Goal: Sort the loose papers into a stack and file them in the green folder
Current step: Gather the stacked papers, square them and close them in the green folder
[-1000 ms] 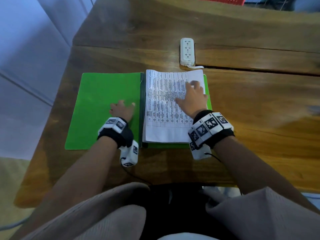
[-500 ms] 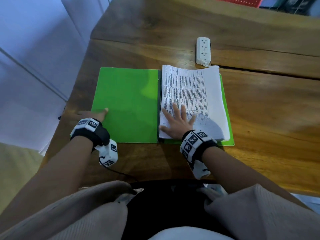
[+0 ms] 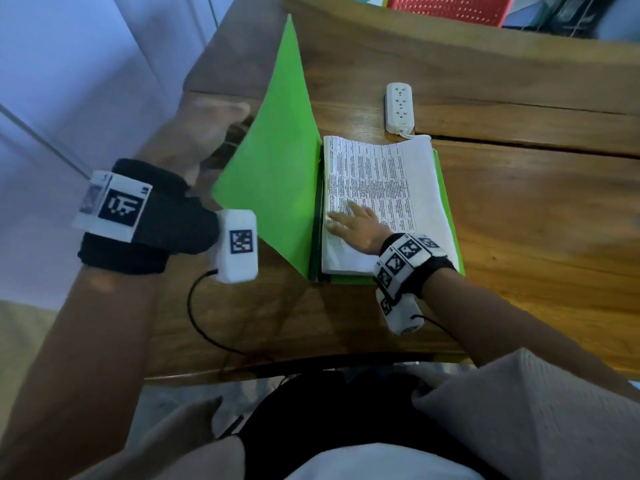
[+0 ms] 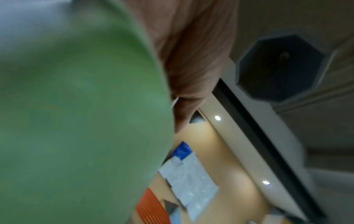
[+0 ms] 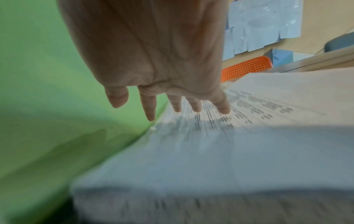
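Note:
The green folder lies open on the wooden table, and its left cover stands raised and tilted toward the papers. My left hand holds that cover at its outer edge from behind; the left wrist view shows the thumb beside the green cover. The stack of printed papers rests on the folder's right half. My right hand lies flat on the stack near the spine, its fingers straight and spread on the top sheet.
A white power strip lies just beyond the papers' far edge. A red perforated plastic object shows past the table's far side. The table's left edge runs close to the raised cover, with a pale wall beyond.
The left cover, flat on the table before, has been lifted by my left hand and swung toward the papers. My right hand has stayed pressed on the stack near the spine.

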{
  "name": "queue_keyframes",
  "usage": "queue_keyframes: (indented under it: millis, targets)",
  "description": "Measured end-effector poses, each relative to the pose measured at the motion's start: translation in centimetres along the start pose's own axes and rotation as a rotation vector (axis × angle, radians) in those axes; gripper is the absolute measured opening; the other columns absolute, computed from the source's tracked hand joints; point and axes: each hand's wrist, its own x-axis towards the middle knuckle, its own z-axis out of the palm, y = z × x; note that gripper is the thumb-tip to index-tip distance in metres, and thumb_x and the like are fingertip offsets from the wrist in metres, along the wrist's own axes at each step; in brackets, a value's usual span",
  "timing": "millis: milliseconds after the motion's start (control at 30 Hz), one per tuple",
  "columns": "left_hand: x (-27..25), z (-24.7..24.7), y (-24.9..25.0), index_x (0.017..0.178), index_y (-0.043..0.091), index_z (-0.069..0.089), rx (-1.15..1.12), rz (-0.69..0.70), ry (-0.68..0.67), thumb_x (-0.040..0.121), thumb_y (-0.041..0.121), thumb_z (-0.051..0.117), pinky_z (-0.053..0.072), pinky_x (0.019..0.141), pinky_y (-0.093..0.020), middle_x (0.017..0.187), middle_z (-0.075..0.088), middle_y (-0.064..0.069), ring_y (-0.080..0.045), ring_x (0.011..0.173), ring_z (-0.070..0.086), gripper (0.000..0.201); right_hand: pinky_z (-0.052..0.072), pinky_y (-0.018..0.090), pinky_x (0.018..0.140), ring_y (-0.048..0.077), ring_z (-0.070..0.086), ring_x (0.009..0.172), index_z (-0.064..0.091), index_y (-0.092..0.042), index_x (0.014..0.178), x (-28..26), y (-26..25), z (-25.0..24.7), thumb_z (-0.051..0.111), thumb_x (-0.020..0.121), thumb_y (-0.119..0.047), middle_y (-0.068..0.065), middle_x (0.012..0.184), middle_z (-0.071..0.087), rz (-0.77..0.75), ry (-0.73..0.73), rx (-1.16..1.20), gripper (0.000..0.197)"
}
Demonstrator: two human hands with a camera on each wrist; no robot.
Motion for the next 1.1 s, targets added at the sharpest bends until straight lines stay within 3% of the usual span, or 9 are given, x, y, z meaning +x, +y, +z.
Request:
queue_keyframes:
  millis: [100, 233, 300, 400, 533, 633, 733, 867, 1100]
  targets:
    - [-0.1, 5.0, 0.8, 0.082, 0.015, 0.060, 0.000, -0.024, -0.282, 0.100, 0.031, 0.034, 0.042, 0.040, -0.014, 0.064, 0.067, 0.004, -0.007, 0.046, 0.063, 0.035, 0.026, 0.053, 0.113, 0.033, 0.038, 0.133, 0.047, -0.003, 0.131, -2.0, -1.0, -3.5, 0.027, 0.099, -0.037, 0.019, 0.141, 0.044, -0.098, 0.120, 0.353, 0.051]
    - [1.2, 12.1, -0.4, 0.103, 0.012, 0.059, 0.126, -0.112, -0.438, 0.101, 0.028, 0.033, 0.041, 0.060, -0.021, 0.105, 0.057, -0.004, -0.013, 0.077, 0.059, 0.030, 0.041, 0.029, 0.101, 0.034, 0.050, 0.122, 0.044, 0.007, 0.129, -5.3, 0.5, -8.3, 0.030, 0.101, -0.013, 0.020, 0.134, 0.051, -0.025, 0.377, 0.760, 0.038]
    - [2.3, 14.5, -1.4, 0.119, 0.009, 0.054, 0.167, -0.153, -0.433, 0.100, 0.024, 0.035, 0.038, 0.063, -0.022, 0.116, 0.049, -0.006, -0.013, 0.078, 0.053, 0.030, 0.050, 0.016, 0.083, 0.022, 0.059, 0.105, 0.050, -0.002, 0.127, -6.3, 2.6, -10.1, 0.029, 0.100, -0.032, 0.006, 0.122, 0.058, 0.032, 0.434, 0.919, 0.046]
    - [4.0, 16.8, -3.0, 0.137, 0.007, 0.042, 0.193, -0.182, -0.404, 0.100, 0.020, 0.036, 0.037, 0.061, -0.020, 0.138, 0.046, -0.008, -0.016, 0.089, 0.052, 0.039, 0.053, 0.031, 0.082, 0.021, 0.064, 0.098, 0.055, -0.008, 0.125, -6.9, 6.2, -10.9, 0.045, 0.089, -0.053, 0.008, 0.119, 0.065, 0.106, 0.385, 1.126, 0.058]
    - [5.4, 19.0, -4.5, 0.120, 0.004, 0.052, 0.283, -0.166, -0.335, 0.099, 0.015, 0.039, 0.043, 0.057, -0.016, 0.107, 0.050, -0.007, -0.017, 0.095, 0.049, 0.027, 0.053, 0.027, 0.061, 0.015, 0.062, 0.065, 0.061, 0.004, 0.094, -7.4, 10.4, -9.7, 0.061, 0.087, -0.016, 0.012, 0.085, 0.063, 0.287, 0.287, 0.735, 0.021]
    - [6.5, 20.0, -5.5, 0.110, -0.003, 0.059, 0.408, -0.090, -0.255, 0.096, 0.010, 0.046, 0.051, 0.082, -0.029, 0.091, 0.053, -0.007, -0.017, 0.089, 0.050, 0.023, 0.046, 0.016, 0.044, 0.004, 0.057, 0.045, 0.054, -0.011, 0.068, -6.8, 12.9, -7.8, 0.062, 0.085, -0.008, 0.003, 0.068, 0.056, 0.403, 0.213, 0.517, 0.020]
    - [7.0, 20.3, -6.3, 0.102, 0.002, 0.059, 0.484, -0.102, -0.111, 0.091, 0.009, 0.056, 0.048, 0.087, -0.016, 0.100, 0.054, -0.013, -0.019, 0.091, 0.055, 0.013, 0.041, 0.021, 0.049, 0.011, 0.051, 0.057, 0.053, -0.011, 0.066, -6.0, 14.3, -5.9, 0.063, 0.085, -0.013, 0.003, 0.069, 0.054, 0.487, 0.187, 0.500, 0.022]
    - [6.8, 20.1, -6.7, 0.143, 0.004, 0.021, 0.520, -0.291, 0.131, 0.082, 0.026, 0.070, 0.024, 0.113, -0.046, 0.153, 0.010, -0.018, -0.036, 0.142, 0.014, 0.082, 0.047, 0.029, 0.062, 0.023, 0.057, 0.082, 0.061, 0.001, 0.099, -4.8, 14.2, -4.6, 0.065, 0.084, -0.025, 0.011, 0.090, 0.059, 0.542, 0.254, 0.549, 0.030]
    - [7.9, 19.7, -7.7, 0.144, 0.000, 0.016, 0.463, -0.412, 0.106, 0.074, 0.047, 0.072, 0.030, 0.110, -0.047, 0.152, 0.019, -0.019, -0.037, 0.139, 0.025, 0.101, 0.036, 0.044, 0.107, 0.035, 0.038, 0.128, 0.035, 0.000, 0.134, -2.6, 12.0, -2.9, 0.056, 0.089, -0.036, 0.017, 0.142, 0.032, 0.652, 0.409, 0.483, 0.061]
